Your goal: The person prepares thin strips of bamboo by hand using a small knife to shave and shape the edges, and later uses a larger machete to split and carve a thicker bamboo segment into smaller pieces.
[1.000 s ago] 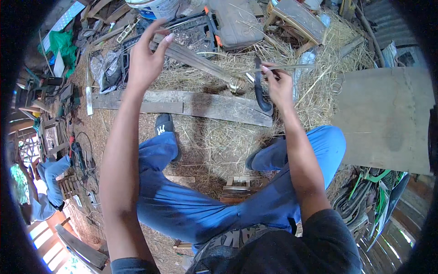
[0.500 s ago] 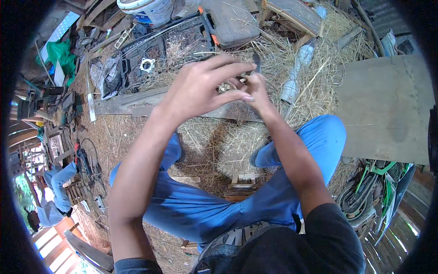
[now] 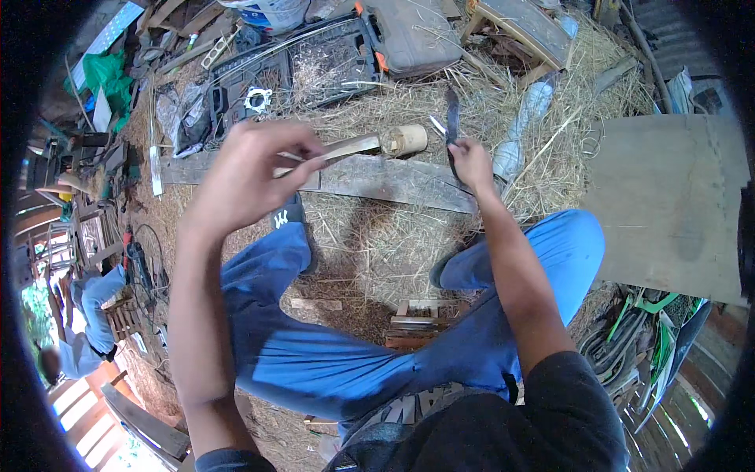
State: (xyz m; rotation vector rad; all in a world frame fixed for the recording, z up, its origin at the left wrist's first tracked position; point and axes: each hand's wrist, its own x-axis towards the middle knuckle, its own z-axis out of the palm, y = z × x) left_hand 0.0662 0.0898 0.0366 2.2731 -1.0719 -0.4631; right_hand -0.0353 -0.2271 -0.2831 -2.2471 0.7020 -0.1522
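My left hand is raised over the left part of a grey plank, its fingers pinched on a pale wooden strip that points right. Just past the strip's end sits a short round wooden block at the plank's far edge, with a smaller stub on its left face. To the right, my right hand has its fingers closed at the near part of a dark, long knife, whose other end points away from me. A thin white sliver lies beside the knife.
The grey plank crosses the straw in front of my feet. Behind it are an open black tool case, a metal ring part and a grey case. A brown board lies right; another person is far left.
My hands were close together and have moved apart. The left went left and now shows the wooden strip; the right came nearer to me, onto the knife. The round block is now uncovered.
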